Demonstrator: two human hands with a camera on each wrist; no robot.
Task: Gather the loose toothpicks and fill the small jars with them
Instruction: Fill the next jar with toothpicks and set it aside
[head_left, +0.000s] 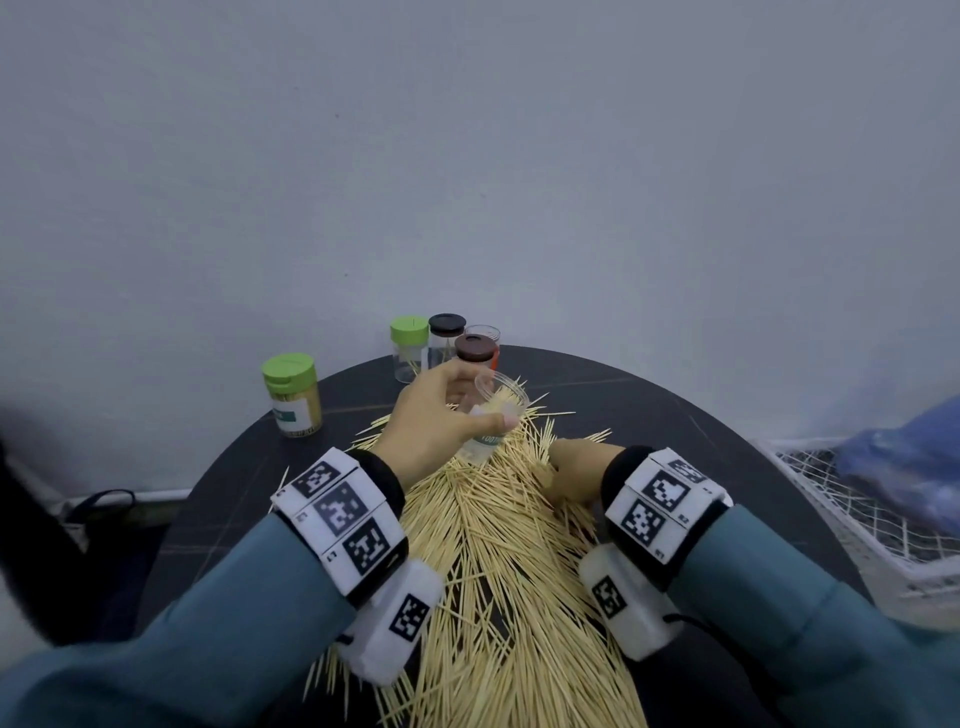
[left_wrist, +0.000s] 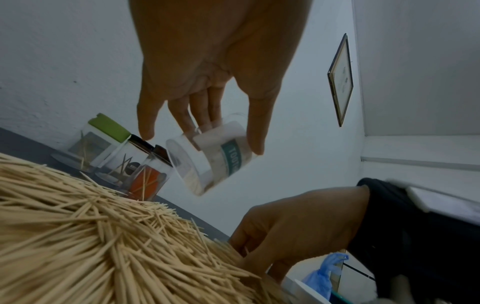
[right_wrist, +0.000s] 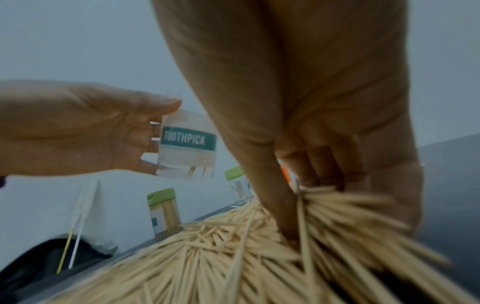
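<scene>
A big heap of loose toothpicks (head_left: 498, 551) (left_wrist: 91, 246) (right_wrist: 221, 257) covers the middle of the round dark table (head_left: 675, 415). My left hand (head_left: 441, 421) (left_wrist: 207, 123) (right_wrist: 85, 131) holds a clear lidless jar (head_left: 493, 415) (left_wrist: 215, 158) (right_wrist: 187, 144) with a teal TOOTHPICK label, lifted and tilted above the heap. A few toothpicks lie inside it. My right hand (head_left: 576, 467) (left_wrist: 293, 230) (right_wrist: 324, 174) reaches down into the right side of the heap and pinches a bundle of toothpicks (right_wrist: 337, 207).
A green-lidded jar full of toothpicks (head_left: 292, 397) (right_wrist: 165, 211) stands at the table's left. At the back stand a green-lidded jar (head_left: 408, 348) (left_wrist: 101, 139), two dark-lidded jars (head_left: 445, 338) (head_left: 474, 349) and a lidless one. A white wire basket (head_left: 852, 519) sits right.
</scene>
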